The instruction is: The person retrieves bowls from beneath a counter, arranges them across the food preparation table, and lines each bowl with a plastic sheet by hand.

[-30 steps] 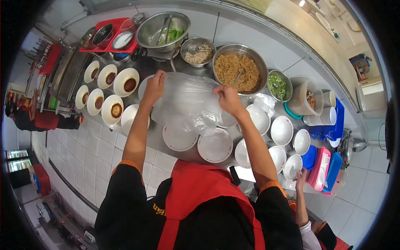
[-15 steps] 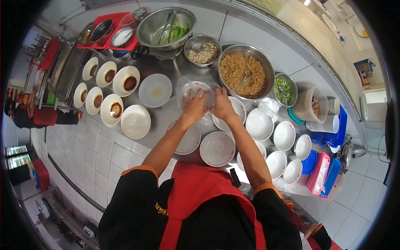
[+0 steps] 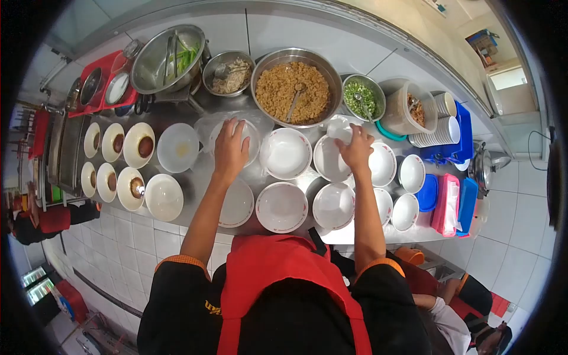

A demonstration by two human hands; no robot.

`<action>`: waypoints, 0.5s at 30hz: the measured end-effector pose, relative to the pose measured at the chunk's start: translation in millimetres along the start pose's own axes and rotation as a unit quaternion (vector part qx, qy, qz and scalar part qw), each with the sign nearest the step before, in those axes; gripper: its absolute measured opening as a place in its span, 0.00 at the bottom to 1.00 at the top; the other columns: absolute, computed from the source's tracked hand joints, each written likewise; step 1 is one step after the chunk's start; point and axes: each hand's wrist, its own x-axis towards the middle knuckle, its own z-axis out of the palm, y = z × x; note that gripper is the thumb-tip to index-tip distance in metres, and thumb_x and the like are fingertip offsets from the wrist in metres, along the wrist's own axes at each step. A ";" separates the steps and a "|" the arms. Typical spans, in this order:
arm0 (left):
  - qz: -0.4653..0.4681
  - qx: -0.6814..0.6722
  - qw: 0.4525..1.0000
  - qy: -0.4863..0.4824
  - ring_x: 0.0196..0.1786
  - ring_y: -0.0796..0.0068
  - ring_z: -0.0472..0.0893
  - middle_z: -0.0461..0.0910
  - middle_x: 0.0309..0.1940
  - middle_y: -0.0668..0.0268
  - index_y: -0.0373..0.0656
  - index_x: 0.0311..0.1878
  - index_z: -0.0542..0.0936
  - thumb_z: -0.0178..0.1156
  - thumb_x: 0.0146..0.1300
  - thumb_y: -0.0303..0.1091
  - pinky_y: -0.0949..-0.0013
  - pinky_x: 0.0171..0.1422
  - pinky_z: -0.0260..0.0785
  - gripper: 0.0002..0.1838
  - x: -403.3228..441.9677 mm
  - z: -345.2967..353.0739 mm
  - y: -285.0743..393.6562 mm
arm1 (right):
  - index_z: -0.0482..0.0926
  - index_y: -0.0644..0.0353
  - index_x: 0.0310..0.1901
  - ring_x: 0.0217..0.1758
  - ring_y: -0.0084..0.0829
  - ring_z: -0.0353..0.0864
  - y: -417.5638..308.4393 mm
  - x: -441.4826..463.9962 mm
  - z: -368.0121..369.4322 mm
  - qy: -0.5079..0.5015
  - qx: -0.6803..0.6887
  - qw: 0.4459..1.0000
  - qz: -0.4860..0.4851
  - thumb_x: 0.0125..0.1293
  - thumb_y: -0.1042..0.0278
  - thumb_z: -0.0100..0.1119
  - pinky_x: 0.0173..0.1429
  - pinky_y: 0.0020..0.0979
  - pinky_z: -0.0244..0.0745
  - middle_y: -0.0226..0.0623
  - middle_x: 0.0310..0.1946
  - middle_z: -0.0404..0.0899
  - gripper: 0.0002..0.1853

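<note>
A person in a red apron (image 3: 278, 260) and black short sleeves stands at a steel surface (image 3: 161, 113) crowded with bowls, both arms stretched forward over it. The left hand (image 3: 232, 148) lies over a white bowl (image 3: 252, 151) covered by clear plastic film (image 3: 264, 122), its fingers spread apart, palm down. The film spreads past the rim on both sides. The right hand (image 3: 356, 149) is above the white bowls farther along, thumb and fingertips apart, close beside a crumpled clear bag (image 3: 339, 126); I cannot tell whether they touch. Just below that hand sits a red-patterned white bowl (image 3: 331, 163), with more of the same around it in two rows.

To the left stand cream bowls (image 3: 132, 155) with dark brown sauce in the bottom, and a pale round dish (image 3: 173, 144) with a small yellowish patch.

Along the back, left to right, are a big steel bowl (image 3: 144, 68) of green vegetables with tongs, a smaller bowl of pale shredded food, a wide pan (image 3: 336, 89) of brown crumbly food with a spoon, and a bowl of chopped greens. A blue basket (image 3: 466, 133) stands at the right end. Another person (image 3: 447, 322) is at lower right, partly hidden.
</note>
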 end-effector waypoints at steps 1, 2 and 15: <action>0.005 0.011 0.999 0.034 0.63 0.50 0.65 0.67 0.59 0.53 0.39 0.56 0.72 0.60 0.55 0.29 0.54 0.63 0.61 0.23 3.7 -5.8 8.9 | 0.78 0.61 0.44 0.55 0.49 0.69 3.5 0.6 5.7 -0.014 -0.062 0.998 -0.007 0.48 0.69 0.65 0.59 0.51 0.57 0.43 0.53 0.72 0.19; 0.009 0.021 0.997 0.067 0.61 0.50 0.67 0.69 0.57 0.52 0.39 0.55 0.73 0.60 0.55 0.28 0.54 0.63 0.61 0.22 6.9 -12.0 19.3 | 0.78 0.61 0.43 0.55 0.46 0.70 12.7 2.7 6.7 -0.052 -0.048 0.997 -0.041 0.49 0.69 0.64 0.59 0.54 0.56 0.42 0.51 0.74 0.17; -0.247 -0.825 0.340 -0.378 0.62 0.57 0.70 0.72 0.56 0.56 0.41 0.62 0.63 0.50 0.65 0.59 0.54 0.62 0.65 0.33 -5.5 29.1 178.1 | 0.77 0.64 0.36 0.37 0.39 0.79 6.5 -37.5 -115.9 0.076 0.306 0.942 -0.113 0.47 0.86 0.53 0.44 0.30 0.72 0.42 0.30 0.79 0.12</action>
